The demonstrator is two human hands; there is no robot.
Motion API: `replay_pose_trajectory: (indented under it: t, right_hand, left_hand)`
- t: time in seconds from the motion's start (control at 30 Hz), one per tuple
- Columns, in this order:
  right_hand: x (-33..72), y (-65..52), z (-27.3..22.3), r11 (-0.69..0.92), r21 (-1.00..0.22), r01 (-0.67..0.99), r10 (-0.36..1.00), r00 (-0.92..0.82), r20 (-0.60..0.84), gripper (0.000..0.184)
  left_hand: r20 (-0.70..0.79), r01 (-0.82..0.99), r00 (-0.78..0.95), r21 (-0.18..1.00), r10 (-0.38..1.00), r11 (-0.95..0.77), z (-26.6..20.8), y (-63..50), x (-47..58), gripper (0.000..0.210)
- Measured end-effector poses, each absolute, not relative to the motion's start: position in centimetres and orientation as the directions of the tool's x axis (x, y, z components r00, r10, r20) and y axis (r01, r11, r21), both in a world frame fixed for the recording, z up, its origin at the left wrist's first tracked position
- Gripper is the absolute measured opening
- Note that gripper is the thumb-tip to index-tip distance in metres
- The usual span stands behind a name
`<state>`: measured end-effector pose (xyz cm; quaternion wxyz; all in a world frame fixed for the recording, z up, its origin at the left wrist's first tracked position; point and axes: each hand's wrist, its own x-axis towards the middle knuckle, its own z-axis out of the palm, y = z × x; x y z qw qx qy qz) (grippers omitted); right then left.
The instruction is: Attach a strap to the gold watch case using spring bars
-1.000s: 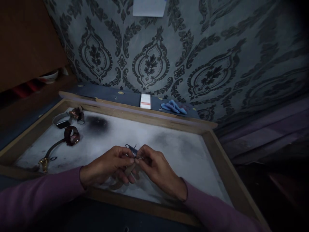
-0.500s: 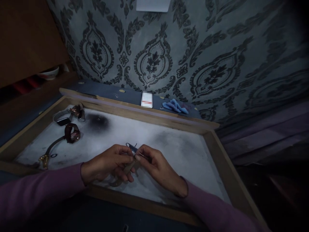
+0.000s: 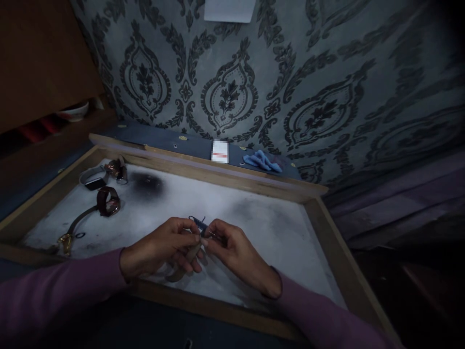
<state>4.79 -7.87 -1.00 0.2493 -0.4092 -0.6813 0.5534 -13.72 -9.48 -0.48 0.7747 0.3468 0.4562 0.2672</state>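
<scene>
My left hand (image 3: pixel 163 245) is closed in a pinch on an olive-brown watch strap (image 3: pixel 177 275), whose curved end hangs below the fingers. Thumb and forefinger of my right hand (image 3: pixel 236 252) press together at the strap's upper end, touching the left fingertips. A thin, shiny sliver shows between the right fingers, too small to name. Just beyond the fingertips is a small dark blue piece (image 3: pixel 198 223) with a thin loop; whether it is held or lies on the tray, I cannot tell. Both hands are over the white floor of a wooden tray (image 3: pixel 225 317).
At the tray's left lie a grey-banded watch with a black face (image 3: pixel 95 183), a coppery watch (image 3: pixel 116 169), a brown watch (image 3: pixel 108 202), a strap with a gold-coloured part (image 3: pixel 65 242) and a small black ring (image 3: pixel 80 235). Behind the rim are a white box (image 3: pixel 220 151) and blue cloth (image 3: pixel 262 161).
The right fingertips have shifted very slightly left, towards the left ones. Both hands keep their pinch, and the things in the tray lie as before.
</scene>
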Motion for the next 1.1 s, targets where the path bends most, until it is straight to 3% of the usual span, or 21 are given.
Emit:
replay_pose_trajectory:
  t: [0.7, 0.97, 1.1]
  right_hand:
    - [4.58, -7.99, -0.43, 0.031, -0.973, 0.227, 0.827, -0.553, -0.103, 0.017]
    - [4.69, -7.80, -0.28, -0.003, -0.970, 0.242, 0.824, -0.550, -0.140, 0.020]
    - [4.52, -7.72, -0.53, -0.051, -0.988, 0.143, 0.808, -0.576, -0.125, 0.019]
  left_hand:
    - [-0.472, -0.137, 0.481, 0.792, 0.739, 0.595, -0.84, -9.74, -13.81, 0.028]
    - [-0.492, -0.109, 0.406, 0.811, 0.770, 0.575, -0.20, -9.56, -13.54, 0.037]
    - [-0.498, -0.089, 0.401, 0.814, 0.769, 0.574, -0.29, -9.48, -13.58, 0.034]
